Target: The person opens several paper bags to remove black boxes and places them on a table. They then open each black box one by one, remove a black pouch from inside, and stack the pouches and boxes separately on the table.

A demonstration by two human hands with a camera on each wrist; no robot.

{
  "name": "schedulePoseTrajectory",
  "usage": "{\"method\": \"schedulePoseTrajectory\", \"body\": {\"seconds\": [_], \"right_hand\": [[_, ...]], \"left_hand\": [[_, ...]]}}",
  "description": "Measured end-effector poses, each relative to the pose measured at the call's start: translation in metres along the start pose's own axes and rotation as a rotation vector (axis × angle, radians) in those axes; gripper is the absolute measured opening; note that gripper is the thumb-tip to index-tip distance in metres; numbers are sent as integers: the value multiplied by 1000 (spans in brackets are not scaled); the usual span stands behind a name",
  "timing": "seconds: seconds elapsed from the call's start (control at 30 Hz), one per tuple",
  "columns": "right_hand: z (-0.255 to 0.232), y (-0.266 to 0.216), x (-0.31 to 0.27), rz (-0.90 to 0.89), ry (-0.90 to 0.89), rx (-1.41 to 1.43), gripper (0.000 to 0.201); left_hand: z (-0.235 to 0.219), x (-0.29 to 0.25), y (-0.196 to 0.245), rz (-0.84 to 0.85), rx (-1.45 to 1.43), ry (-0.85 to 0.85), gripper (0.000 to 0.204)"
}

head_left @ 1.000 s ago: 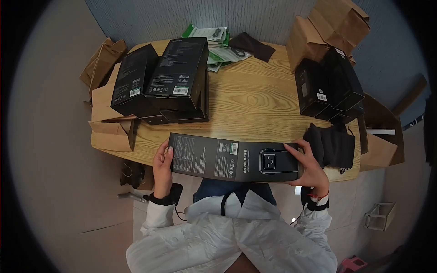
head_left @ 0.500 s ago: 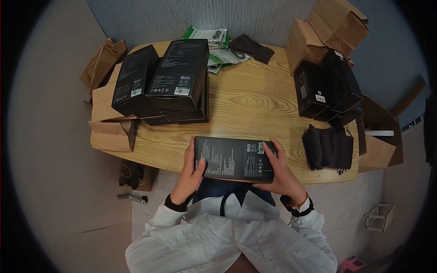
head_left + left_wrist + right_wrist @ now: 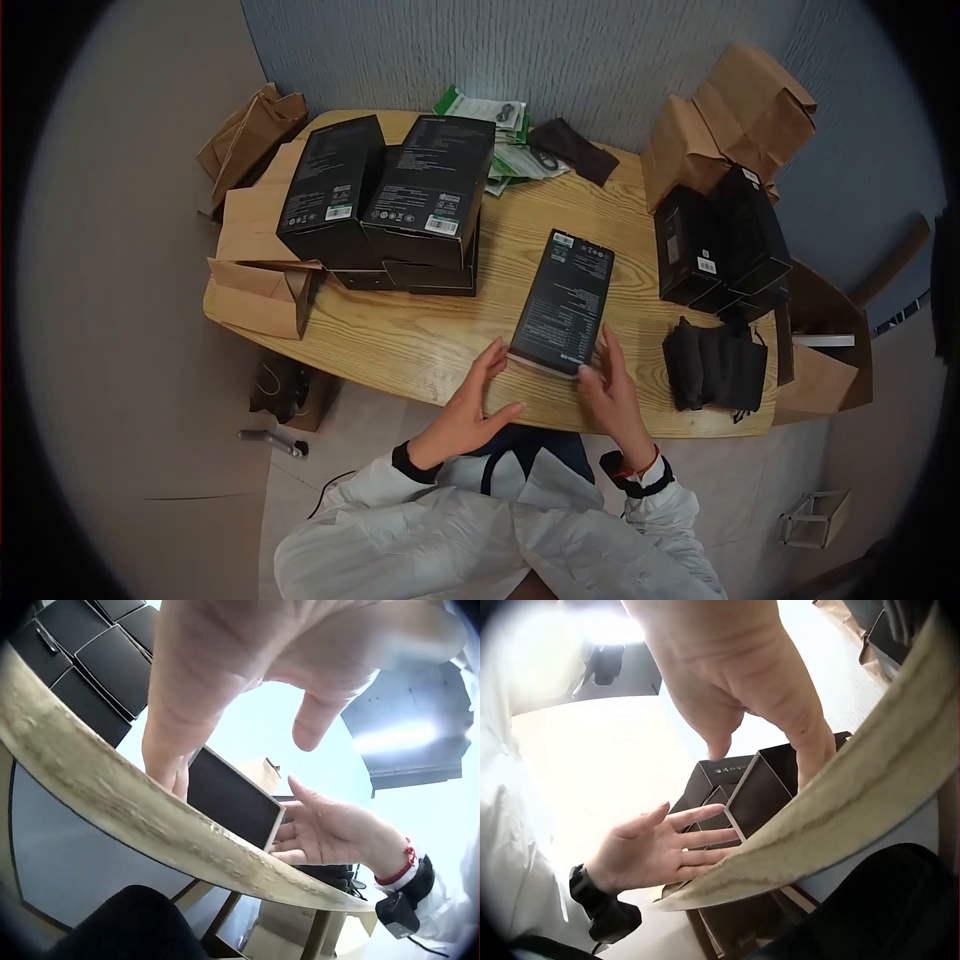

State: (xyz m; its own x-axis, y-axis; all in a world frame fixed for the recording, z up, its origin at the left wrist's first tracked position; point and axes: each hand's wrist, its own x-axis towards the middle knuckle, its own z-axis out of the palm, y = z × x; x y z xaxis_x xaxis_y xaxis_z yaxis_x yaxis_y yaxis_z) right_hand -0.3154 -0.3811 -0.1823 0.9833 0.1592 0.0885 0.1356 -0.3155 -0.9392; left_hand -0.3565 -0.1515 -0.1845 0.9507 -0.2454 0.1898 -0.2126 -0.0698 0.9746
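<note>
A black box [image 3: 565,300] printed with pale text and a barcode label lies on the wooden table, its near end toward the person. My left hand [image 3: 465,405] is at its near left corner, fingers extended and thumb held apart. Along the near right side is my right hand [image 3: 615,398], its fingers reaching forward and its thumb by the near edge. In the left wrist view the end of the box [image 3: 232,799] shows between the two hands. From the right wrist, the left hand [image 3: 656,851] appears with spread, straight fingers beside the box [image 3: 761,791].
Large black boxes [image 3: 425,180] are stacked at the left, beside brown paper bags [image 3: 262,295]. Green-and-white packets [image 3: 510,155] and a dark cloth [image 3: 575,150] lie at the back. More black boxes [image 3: 725,235] and dark pouches [image 3: 715,370] occupy the right side.
The box has turned from crosswise to lengthwise and moved forward onto the table. The panel with a drawn face, seen at first, no longer shows. Both hands have loosened their grip. The head view has shifted.
</note>
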Motion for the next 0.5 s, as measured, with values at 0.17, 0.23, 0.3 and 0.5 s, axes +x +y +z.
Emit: {"method": "schedulePoseTrajectory", "body": {"seconds": [0.17,0.23,0.3,0.5], "right_hand": [[6,-39,20,-78,-268,-128,80],[6,-42,28,-100,-291,-108,79],[7,-46,32,-118,-309,-86,78],[-15,-87,50,228,-742,-439,63]], "left_hand": [[-8,8,3,3,92,-9,82],[-12,8,4,8,128,-12,82],[-18,9,6,-23,119,8,82],[-38,-1,-4,-22,243,239,83]]}}
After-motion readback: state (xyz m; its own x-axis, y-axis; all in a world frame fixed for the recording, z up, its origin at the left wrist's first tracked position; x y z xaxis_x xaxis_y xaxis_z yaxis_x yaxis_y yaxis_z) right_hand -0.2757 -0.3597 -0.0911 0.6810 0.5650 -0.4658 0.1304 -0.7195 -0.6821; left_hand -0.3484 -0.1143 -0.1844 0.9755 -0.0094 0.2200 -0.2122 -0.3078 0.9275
